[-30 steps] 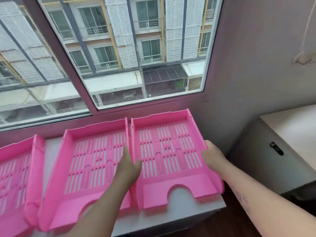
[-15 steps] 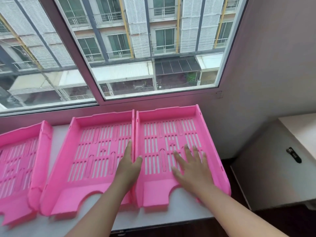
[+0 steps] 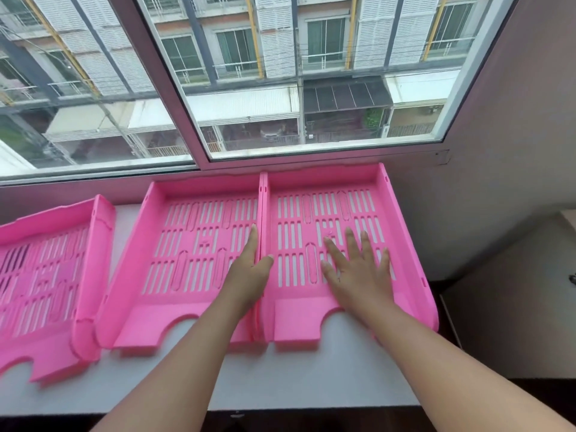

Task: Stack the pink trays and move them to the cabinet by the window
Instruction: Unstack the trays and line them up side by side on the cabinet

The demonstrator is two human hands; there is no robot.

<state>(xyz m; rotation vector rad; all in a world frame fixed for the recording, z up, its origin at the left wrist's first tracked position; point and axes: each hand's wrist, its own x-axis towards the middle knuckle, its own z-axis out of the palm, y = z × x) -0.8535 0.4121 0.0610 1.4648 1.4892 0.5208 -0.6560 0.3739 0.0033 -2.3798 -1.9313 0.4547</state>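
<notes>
Three pink trays lying side by side on the white cabinet top point(image 3: 311, 378) under the window point(image 3: 280, 73): left tray point(image 3: 46, 275) overlapping the near-left corner of the middle tray point(image 3: 193, 251), right tray point(image 3: 327, 213) touching the middle one along a shared wall.

Left hand point(image 3: 249, 275) straddling that shared wall, fingers in the middle tray, thumb in the right, loosely pinching rather than clamping. Right hand point(image 3: 355, 272) lying flat and fully spread on the right tray's slotted floor, gripping nothing.

Judging the step as readying the right tray for lifting onto its neighbour. Worth shifting the flat hand out to the far-right wall for a two-sided hold, lifting level, keeping cut-out fronts facing near, then lowering squarely so the walls nest. Thin plastic probably flexing if raised from one side only.
</notes>
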